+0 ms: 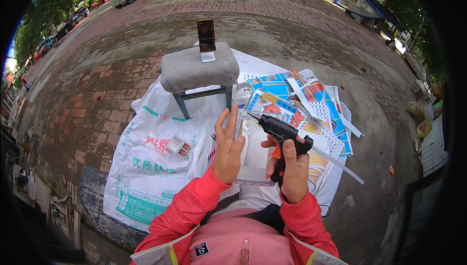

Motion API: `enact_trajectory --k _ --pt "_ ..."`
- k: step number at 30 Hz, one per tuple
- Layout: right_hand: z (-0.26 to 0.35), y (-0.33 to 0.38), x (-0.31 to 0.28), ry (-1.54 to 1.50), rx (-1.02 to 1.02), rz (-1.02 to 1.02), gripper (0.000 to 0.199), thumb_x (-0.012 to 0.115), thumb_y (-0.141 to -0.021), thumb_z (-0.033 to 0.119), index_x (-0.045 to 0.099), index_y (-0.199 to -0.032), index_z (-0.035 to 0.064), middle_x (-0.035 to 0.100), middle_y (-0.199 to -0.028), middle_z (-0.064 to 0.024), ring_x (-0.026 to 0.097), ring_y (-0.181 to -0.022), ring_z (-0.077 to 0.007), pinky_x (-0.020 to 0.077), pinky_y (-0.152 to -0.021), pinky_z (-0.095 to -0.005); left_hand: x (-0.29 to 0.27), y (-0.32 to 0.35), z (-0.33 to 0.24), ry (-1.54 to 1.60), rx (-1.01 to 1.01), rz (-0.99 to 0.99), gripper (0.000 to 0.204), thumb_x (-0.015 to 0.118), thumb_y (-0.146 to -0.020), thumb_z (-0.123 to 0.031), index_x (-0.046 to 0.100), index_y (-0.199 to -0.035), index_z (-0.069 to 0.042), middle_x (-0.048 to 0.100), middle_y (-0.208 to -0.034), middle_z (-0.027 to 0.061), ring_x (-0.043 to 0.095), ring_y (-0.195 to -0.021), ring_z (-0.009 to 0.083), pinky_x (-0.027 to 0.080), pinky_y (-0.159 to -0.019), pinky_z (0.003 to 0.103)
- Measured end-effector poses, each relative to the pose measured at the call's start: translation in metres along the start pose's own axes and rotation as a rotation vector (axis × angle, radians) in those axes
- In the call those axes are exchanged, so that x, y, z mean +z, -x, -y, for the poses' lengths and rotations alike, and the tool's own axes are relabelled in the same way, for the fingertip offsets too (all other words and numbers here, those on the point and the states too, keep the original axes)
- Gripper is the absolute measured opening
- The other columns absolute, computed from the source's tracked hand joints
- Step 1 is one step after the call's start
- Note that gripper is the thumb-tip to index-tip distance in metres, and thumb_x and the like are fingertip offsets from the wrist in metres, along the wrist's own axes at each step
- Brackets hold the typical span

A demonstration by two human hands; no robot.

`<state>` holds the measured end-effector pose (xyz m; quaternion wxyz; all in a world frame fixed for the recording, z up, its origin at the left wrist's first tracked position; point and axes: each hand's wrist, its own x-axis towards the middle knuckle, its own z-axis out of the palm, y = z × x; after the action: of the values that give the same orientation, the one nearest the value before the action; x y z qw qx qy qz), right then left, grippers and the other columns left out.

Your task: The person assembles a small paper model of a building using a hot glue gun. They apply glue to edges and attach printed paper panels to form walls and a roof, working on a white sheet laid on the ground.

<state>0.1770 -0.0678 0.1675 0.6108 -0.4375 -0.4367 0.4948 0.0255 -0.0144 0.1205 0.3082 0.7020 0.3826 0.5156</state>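
My right hand is wrapped round the grip of a black hot glue gun with an orange trigger. The gun's metal nozzle points up and left, and a translucent glue stick sticks out of its back end. My left hand is raised left of the nozzle, its fingers stretched upward and apart from the gun, with nothing visible in them. Below and between the hands, a pale card piece lies over my lap; its lower edge is partly covered by the right hand.
A grey cushioned stool stands ahead, carrying a phone on a white stand. Printed sheets and white strips lie heaped at the right. A small clear-sided box sits on the printed white sack. Brick paving surrounds this.
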Motion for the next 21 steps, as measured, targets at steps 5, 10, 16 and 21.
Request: enact_trajectory --k 5,10,16,21 --pt "-0.0021 -0.0019 -0.0003 0.041 -0.012 -0.010 0.048 0.049 -0.101 0.040 0.060 -0.116 -0.0046 0.067 -0.094 -0.0150 0.054 -0.047 -0.0097 0.0433 -0.042 -0.0215 0.0010 0.0009 -0.0016 0.013 -0.010 -0.025 0.063 0.036 -0.093 -0.015 0.018 -0.151 0.003 0.014 -0.158 0.0181 0.010 -0.144 0.0339 0.018 -0.115 0.043" --pt "-0.0025 -0.0029 0.0005 0.098 0.006 0.008 0.047 0.050 -0.101 0.039 0.060 -0.117 -0.0033 0.067 -0.095 -0.0136 0.054 -0.048 -0.0090 0.0413 -0.043 -0.0206 0.0013 0.0011 -0.0027 0.045 -0.031 -0.040 0.063 0.035 -0.094 -0.018 0.017 -0.151 0.003 0.009 -0.157 0.0211 0.013 -0.144 0.0349 0.019 -0.115 0.043" --pt "-0.0048 -0.0031 0.0028 0.124 0.004 0.030 0.046 0.051 -0.100 0.039 0.060 -0.118 -0.0021 0.067 -0.096 -0.0124 0.054 -0.050 -0.0085 0.0397 -0.044 -0.0206 0.0028 0.0025 -0.0043 -0.021 0.008 -0.046 0.063 0.034 -0.095 -0.019 0.016 -0.151 0.004 0.007 -0.155 0.0231 0.019 -0.143 0.0359 0.021 -0.114 0.043" --pt "-0.0053 -0.0020 0.0029 0.219 0.013 0.035 0.046 0.055 -0.098 0.038 0.060 -0.119 -0.0019 0.067 -0.095 -0.0109 0.053 -0.050 -0.0087 0.0399 -0.045 -0.0212 0.0032 0.0035 -0.0048 0.032 -0.024 -0.051 0.063 0.034 -0.095 -0.019 0.016 -0.151 0.005 0.006 -0.154 0.0245 0.018 -0.142 0.0370 0.022 -0.114 0.044"
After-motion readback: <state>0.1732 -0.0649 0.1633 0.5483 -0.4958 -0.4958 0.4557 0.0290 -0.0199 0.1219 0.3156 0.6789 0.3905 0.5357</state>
